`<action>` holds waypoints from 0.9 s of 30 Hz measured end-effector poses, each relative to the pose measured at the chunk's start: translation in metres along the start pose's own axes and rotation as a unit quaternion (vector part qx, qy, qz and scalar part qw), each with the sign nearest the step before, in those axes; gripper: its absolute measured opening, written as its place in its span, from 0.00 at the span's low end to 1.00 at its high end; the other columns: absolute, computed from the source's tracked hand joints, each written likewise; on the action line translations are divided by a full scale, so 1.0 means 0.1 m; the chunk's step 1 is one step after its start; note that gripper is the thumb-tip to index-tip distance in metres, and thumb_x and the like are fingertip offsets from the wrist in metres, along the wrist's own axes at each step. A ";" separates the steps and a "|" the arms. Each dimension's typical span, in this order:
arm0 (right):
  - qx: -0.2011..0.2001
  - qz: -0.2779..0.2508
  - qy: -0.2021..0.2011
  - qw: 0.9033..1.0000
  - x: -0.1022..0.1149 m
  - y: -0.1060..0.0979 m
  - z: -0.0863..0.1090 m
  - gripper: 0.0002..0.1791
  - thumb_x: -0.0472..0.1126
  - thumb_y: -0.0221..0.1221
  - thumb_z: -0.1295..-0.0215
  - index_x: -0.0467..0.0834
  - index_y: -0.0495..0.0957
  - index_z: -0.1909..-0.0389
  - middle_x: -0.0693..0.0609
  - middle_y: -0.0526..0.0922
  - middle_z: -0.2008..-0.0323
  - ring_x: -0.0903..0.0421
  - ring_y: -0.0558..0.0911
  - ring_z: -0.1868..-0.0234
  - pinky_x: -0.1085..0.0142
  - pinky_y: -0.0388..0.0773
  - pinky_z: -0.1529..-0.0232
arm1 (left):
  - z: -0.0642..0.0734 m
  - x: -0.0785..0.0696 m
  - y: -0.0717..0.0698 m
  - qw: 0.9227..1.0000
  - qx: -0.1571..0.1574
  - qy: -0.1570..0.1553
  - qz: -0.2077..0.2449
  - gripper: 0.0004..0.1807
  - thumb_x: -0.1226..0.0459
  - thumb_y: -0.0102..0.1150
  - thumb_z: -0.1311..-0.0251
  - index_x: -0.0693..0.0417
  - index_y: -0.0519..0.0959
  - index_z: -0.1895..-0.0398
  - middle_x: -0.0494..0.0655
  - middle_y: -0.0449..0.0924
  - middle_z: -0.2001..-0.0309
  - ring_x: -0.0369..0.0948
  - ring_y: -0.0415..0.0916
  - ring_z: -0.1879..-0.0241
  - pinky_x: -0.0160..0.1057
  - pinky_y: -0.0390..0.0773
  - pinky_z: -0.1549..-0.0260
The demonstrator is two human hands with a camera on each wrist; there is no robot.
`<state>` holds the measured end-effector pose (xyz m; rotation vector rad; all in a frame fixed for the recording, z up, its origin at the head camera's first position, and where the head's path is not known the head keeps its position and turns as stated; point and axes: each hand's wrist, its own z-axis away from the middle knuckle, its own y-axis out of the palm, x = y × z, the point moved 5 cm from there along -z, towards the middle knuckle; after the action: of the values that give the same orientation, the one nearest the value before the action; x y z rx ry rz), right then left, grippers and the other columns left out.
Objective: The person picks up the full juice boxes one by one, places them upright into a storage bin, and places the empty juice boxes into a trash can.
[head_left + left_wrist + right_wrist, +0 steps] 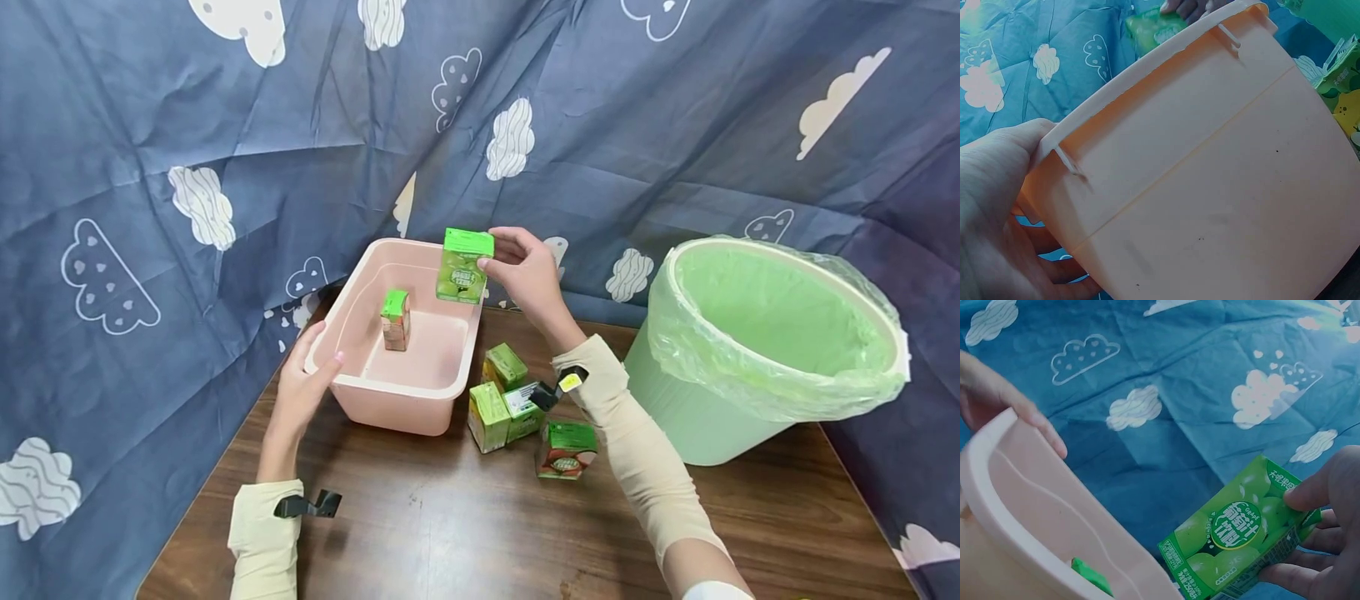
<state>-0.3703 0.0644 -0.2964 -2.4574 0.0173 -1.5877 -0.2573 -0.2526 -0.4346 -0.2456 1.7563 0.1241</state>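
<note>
My right hand [531,277] pinches a green grape juice box [462,267] between thumb and fingers. It is held upright over the back right rim of the pink basin [397,396]. The box's grape print faces the camera in the right wrist view. My left hand [302,382] grips the near left corner of the basin, its thumb over the rim and its fingers [1063,270] behind the outer wall. Inside the basin stands one small juice box [396,321] with a green top.
Right of the basin, several juice boxes [489,417] are grouped on the wooden table [450,533]. A red-fronted juice box [567,450] stands nearer. A green bin [675,408] with a clear liner is at the right. A blue cloud-print cloth [600,125] hangs behind.
</note>
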 end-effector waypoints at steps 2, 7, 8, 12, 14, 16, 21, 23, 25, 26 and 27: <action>0.004 0.017 0.009 1.000 -0.04 0.05 -0.06 0.25 0.35 0.68 0.37 0.39 0.77 0.39 0.44 0.83 0.46 0.51 0.83 0.45 0.60 0.82 0.48 | 0.00 0.00 0.00 1.000 0.000 -0.001 0.000 0.35 0.67 0.59 0.32 0.57 0.61 0.23 0.52 0.57 0.24 0.46 0.58 0.29 0.43 0.60 0.31; 0.018 0.057 0.029 0.998 -0.14 0.16 -0.19 0.24 0.36 0.68 0.37 0.41 0.77 0.39 0.45 0.83 0.46 0.51 0.83 0.46 0.59 0.82 0.49 | 0.00 0.00 0.01 1.000 0.001 0.001 0.000 0.35 0.68 0.59 0.32 0.57 0.61 0.23 0.52 0.57 0.24 0.45 0.58 0.29 0.42 0.61 0.32; 0.022 0.065 0.032 0.997 -0.16 0.18 -0.21 0.25 0.36 0.68 0.37 0.42 0.77 0.39 0.46 0.83 0.46 0.51 0.83 0.46 0.59 0.82 0.49 | 0.00 0.00 0.01 1.000 0.001 0.002 0.001 0.35 0.68 0.59 0.31 0.57 0.61 0.23 0.52 0.57 0.24 0.46 0.59 0.29 0.42 0.61 0.32; 0.039 0.101 0.033 0.994 -0.25 0.27 -0.29 0.26 0.37 0.68 0.36 0.44 0.78 0.37 0.47 0.83 0.47 0.52 0.82 0.47 0.60 0.80 0.47 | 0.00 0.01 0.01 1.000 -0.002 0.002 0.002 0.35 0.67 0.59 0.31 0.57 0.61 0.23 0.52 0.57 0.24 0.46 0.58 0.29 0.44 0.60 0.31; 0.045 0.117 0.030 0.992 -0.30 0.32 -0.34 0.25 0.37 0.68 0.36 0.44 0.79 0.37 0.47 0.84 0.49 0.52 0.83 0.48 0.60 0.80 0.48 | 0.00 0.01 0.00 1.000 -0.004 0.002 0.002 0.35 0.67 0.59 0.32 0.57 0.61 0.23 0.52 0.57 0.24 0.46 0.57 0.28 0.45 0.59 0.30; 0.047 0.131 0.029 0.990 -0.34 0.36 -0.38 0.25 0.37 0.68 0.37 0.43 0.79 0.39 0.47 0.85 0.50 0.53 0.84 0.49 0.61 0.81 0.49 | 0.00 0.01 0.00 1.000 -0.003 0.003 0.003 0.35 0.68 0.59 0.32 0.58 0.61 0.23 0.52 0.57 0.24 0.46 0.56 0.28 0.45 0.58 0.30; 0.053 0.168 0.028 0.984 -0.40 0.45 -0.51 0.24 0.38 0.69 0.39 0.41 0.80 0.41 0.47 0.86 0.51 0.53 0.85 0.51 0.60 0.81 0.49 | -0.01 0.00 0.01 1.000 -0.003 0.009 0.007 0.34 0.69 0.59 0.32 0.59 0.62 0.24 0.52 0.57 0.24 0.45 0.56 0.28 0.44 0.58 0.30; 0.061 0.191 0.021 0.979 -0.41 0.50 -0.56 0.24 0.38 0.69 0.39 0.40 0.80 0.41 0.46 0.86 0.51 0.53 0.85 0.51 0.60 0.81 0.48 | -0.01 0.00 0.01 1.000 -0.002 0.012 0.009 0.34 0.69 0.59 0.32 0.59 0.62 0.24 0.52 0.57 0.24 0.45 0.55 0.28 0.44 0.58 0.29; 0.073 0.215 0.013 0.974 -0.42 0.55 -0.60 0.23 0.38 0.68 0.39 0.38 0.80 0.42 0.45 0.86 0.52 0.52 0.85 0.51 0.59 0.81 0.48 | -0.01 0.00 0.01 1.000 -0.003 0.012 0.009 0.34 0.69 0.59 0.32 0.59 0.62 0.24 0.52 0.57 0.24 0.45 0.54 0.27 0.45 0.57 0.29; 0.080 0.225 0.010 0.971 -0.42 0.58 -0.62 0.23 0.38 0.68 0.38 0.38 0.79 0.42 0.44 0.87 0.52 0.52 0.85 0.51 0.59 0.81 0.49 | 0.00 0.00 0.01 1.000 -0.005 0.012 0.008 0.34 0.69 0.59 0.32 0.59 0.62 0.24 0.52 0.57 0.24 0.45 0.54 0.27 0.45 0.56 0.29; 0.087 0.235 0.008 0.968 -0.42 0.61 -0.64 0.22 0.38 0.68 0.38 0.38 0.80 0.43 0.44 0.87 0.53 0.52 0.85 0.52 0.59 0.81 0.49 | 0.00 0.00 0.00 1.000 -0.006 0.012 0.008 0.34 0.69 0.59 0.32 0.59 0.62 0.24 0.52 0.58 0.24 0.45 0.54 0.27 0.45 0.56 0.29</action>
<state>-0.4391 -0.0007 -0.3205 -2.1022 0.4138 -1.3357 -0.2573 -0.2522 -0.4342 -0.2433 1.7827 0.1428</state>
